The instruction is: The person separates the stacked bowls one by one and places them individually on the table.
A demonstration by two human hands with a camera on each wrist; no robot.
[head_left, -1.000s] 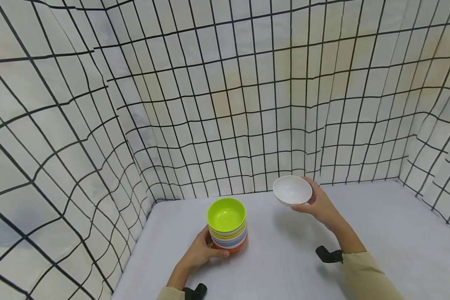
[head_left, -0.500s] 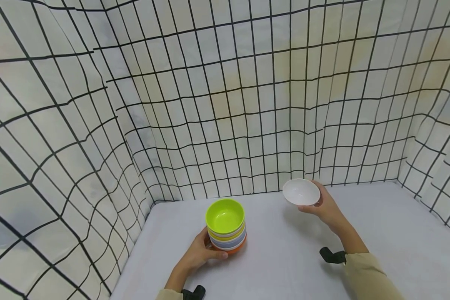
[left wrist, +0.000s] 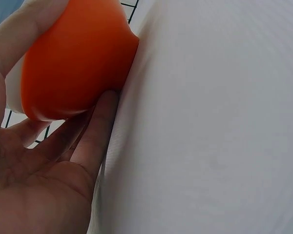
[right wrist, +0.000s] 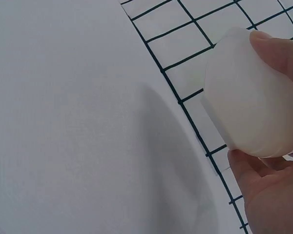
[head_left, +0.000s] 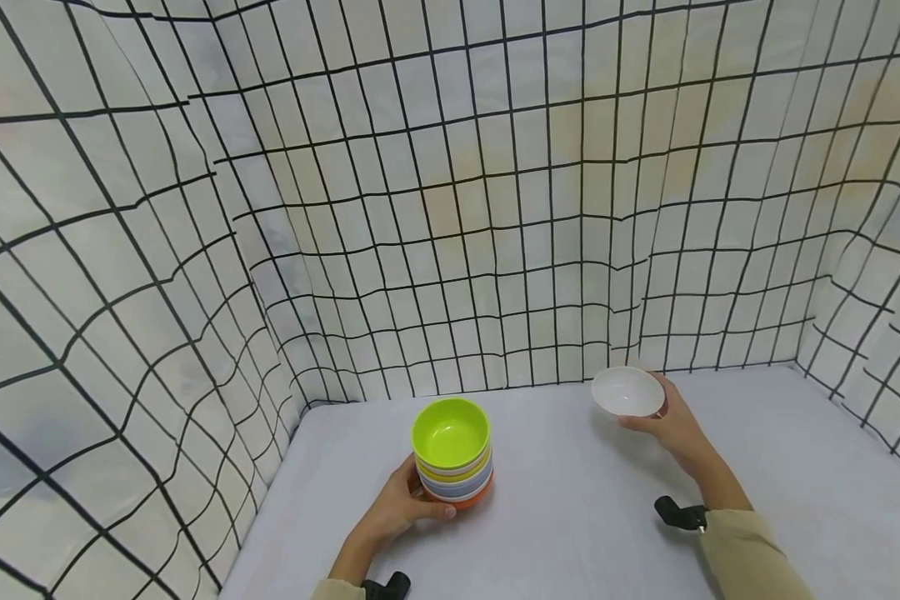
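A stack of nested bowls stands left of centre in the head view, with a lime green bowl (head_left: 450, 433) on top, yellow, white and pale blue rims below it, and an orange bowl (left wrist: 78, 63) at the bottom. My left hand (head_left: 396, 506) grips the stack low on its left side, thumb across the front and fingers round the back. Further right, my right hand (head_left: 673, 423) holds a white bowl (head_left: 627, 390) by its right side, thumb in front, fingers behind. In the right wrist view the white bowl (right wrist: 249, 95) hangs above the table, its shadow on the cloth.
A white cloth covers the table (head_left: 555, 517). White walls with a black grid (head_left: 450, 208) rise at the back, left and right. Black wrist mounts (head_left: 678, 514) sit at both sleeve cuffs.
My right hand has carried the white bowl to the right and slightly down in the head view, away from the stack. The left hand and the stack have stayed in place.
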